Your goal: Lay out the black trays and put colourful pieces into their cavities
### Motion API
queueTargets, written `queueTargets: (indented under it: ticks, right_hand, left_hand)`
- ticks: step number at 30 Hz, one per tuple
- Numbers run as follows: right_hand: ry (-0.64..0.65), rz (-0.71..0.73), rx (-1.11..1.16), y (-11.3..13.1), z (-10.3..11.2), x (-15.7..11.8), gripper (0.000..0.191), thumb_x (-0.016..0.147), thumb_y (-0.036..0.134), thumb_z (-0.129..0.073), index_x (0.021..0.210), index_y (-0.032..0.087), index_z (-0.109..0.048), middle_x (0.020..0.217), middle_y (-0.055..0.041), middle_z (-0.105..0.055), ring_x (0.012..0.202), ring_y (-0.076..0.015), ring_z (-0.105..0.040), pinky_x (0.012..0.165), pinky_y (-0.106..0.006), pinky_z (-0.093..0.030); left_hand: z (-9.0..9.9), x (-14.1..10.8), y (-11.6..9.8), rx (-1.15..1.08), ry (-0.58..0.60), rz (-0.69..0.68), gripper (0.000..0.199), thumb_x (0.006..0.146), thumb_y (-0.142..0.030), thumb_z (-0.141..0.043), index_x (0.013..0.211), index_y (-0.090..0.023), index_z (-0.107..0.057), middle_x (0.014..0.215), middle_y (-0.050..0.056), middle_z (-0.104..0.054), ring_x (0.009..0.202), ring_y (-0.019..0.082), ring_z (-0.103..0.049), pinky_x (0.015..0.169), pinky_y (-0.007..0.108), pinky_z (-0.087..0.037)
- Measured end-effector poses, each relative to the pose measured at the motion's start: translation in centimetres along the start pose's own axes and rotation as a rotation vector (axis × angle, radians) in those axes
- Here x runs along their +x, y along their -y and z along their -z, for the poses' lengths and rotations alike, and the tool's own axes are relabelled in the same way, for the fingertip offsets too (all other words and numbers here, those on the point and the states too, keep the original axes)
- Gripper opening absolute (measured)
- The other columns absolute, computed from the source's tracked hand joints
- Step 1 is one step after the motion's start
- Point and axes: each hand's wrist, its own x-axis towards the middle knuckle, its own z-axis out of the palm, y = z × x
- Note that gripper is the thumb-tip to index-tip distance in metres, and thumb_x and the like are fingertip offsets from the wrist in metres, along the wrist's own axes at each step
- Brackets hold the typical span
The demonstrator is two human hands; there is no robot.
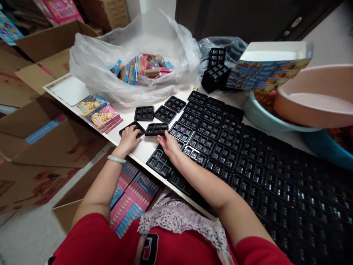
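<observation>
On the near side of the clear plastic bag (107,59), the right hand (169,144) is holding a black six-cell tray (156,129) by one end — light rim pressure probably being kindest to its thin plastic — while the left hand (129,138) is touching a second tray (139,129), grip unclear.

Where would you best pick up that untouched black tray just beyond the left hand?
I'd pinch the tray by its left rim, coming from the left: that end looks free, while its right end sits close to another tray. The raised edge should give fingertips something to hold.
</observation>
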Motion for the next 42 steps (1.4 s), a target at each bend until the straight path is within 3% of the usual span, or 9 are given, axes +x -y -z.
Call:
queueTargets:
  ticks: [8,11,13,17,21,28,32,36,42]
  right_hand:
    - [0.063,-0.134,-0.106,-1.2,0.3,-1.3,0.021,0.101,0.013,-0.045,0.083,0.019,-0.055,0.081,-0.0007,-0.067,0.082,-0.0121,-0.073,0.088,-0.031,-0.06]
    - [0.286,-0.196,-0.394,-1.4,0.8,-2.2,0.012,0.096,0.015,-0.054,0.087,0.017,-0.061,0.09,-0.0054,-0.071,0.085,-0.0158,-0.073,0.092,-0.038,-0.059]
    - [0.482,0.005,-0.72,-0.6,0.5,-1.8,0.012,0.094,0.018,-0.057,0.1,0.018,-0.067,0.108,-0.008,-0.073,0.103,-0.0185,-0.07,0.101,-0.043,-0.054]
    - [0.652,0.735,-1.55,2.0,-1.0,1.2,0.029,0.092,0.015,-0.06,0.117,0.022,-0.072,0.141,-0.0099,-0.061,0.14,-0.0281,-0.047,0.119,-0.053,-0.033]
    - [0.607,0.881,-2.049,3.0,-1.3,3.7,0.039,0.096,0.019,-0.057,0.133,0.022,-0.066,0.156,-0.0143,-0.047,0.146,-0.0361,-0.037,0.116,-0.059,-0.033]
    - [0.596,0.924,-1.683,1.8,-0.1,3.0,0.025,0.095,0.019,-0.058,0.117,0.02,-0.071,0.132,-0.0132,-0.065,0.126,-0.0284,-0.055,0.108,-0.049,-0.043]
    - [0.5,0.444,-1.175,0.3,-0.4,1.1,0.015,0.088,0.034,-0.069,0.088,0.019,-0.067,0.088,-0.0027,-0.069,0.078,-0.0167,-0.065,0.076,-0.033,-0.054]
    - [0.535,0.071,-0.746,-1.3,-0.4,-0.3,0.034,0.073,0.045,-0.081,0.068,0.019,-0.059,0.062,0.0056,-0.06,0.058,-0.0094,-0.055,0.058,-0.021,-0.045]
    - [0.479,0.079,-0.979,-0.7,0.8,-0.5,0.031,0.073,0.039,-0.082,0.064,0.02,-0.059,0.057,0.0038,-0.06,0.059,-0.012,-0.057,0.064,-0.026,-0.049]
  left_hand:
    - [-0.5,0.0,2.2,-0.091,-0.107,0.004,0.02,0.084,-0.023,-0.061,0.102,-0.019,-0.07,0.131,0.014,-0.06,0.121,0.036,-0.054,0.104,0.056,-0.045]
    - [0.0,-0.9,3.5,-0.189,-0.215,-0.039,0.022,0.087,-0.028,-0.06,0.105,-0.018,-0.068,0.132,0.014,-0.06,0.124,0.034,-0.054,0.108,0.053,-0.044]
    - [0.5,-1.6,3.8,-0.243,-0.273,-0.072,0.024,0.089,-0.032,-0.06,0.107,-0.018,-0.067,0.136,0.014,-0.059,0.126,0.032,-0.054,0.11,0.052,-0.043]
    - [1.2,-2.5,3.3,-0.263,-0.278,-0.206,0.021,0.092,-0.031,-0.057,0.106,-0.02,-0.068,0.14,0.011,-0.058,0.129,0.029,-0.052,0.111,0.052,-0.042]
    - [1.5,-3.8,2.6,-0.206,-0.125,-0.393,0.02,0.093,-0.023,-0.054,0.103,-0.021,-0.071,0.141,0.009,-0.059,0.122,0.029,-0.057,0.105,0.052,-0.046]
    - [1.1,-6.5,1.9,-0.202,-0.046,-0.537,0.029,0.084,-0.011,-0.054,0.101,-0.024,-0.073,0.141,0.008,-0.06,0.125,0.029,-0.055,0.106,0.054,-0.045]
    - [0.9,-6.7,0.9,-0.359,-0.21,-0.447,0.024,0.093,-0.019,-0.053,0.109,-0.023,-0.07,0.142,0.011,-0.056,0.13,0.026,-0.053,0.108,0.05,-0.046]
    - [0.8,-6.1,-0.2,-0.426,-0.156,-0.42,0.022,0.095,-0.025,-0.055,0.111,-0.023,-0.07,0.143,0.012,-0.055,0.133,0.026,-0.052,0.11,0.049,-0.045]
    - [1.1,-5.4,0.1,-0.347,-0.04,-0.444,0.028,0.089,-0.017,-0.052,0.106,-0.025,-0.073,0.144,0.009,-0.056,0.133,0.027,-0.051,0.111,0.052,-0.043]
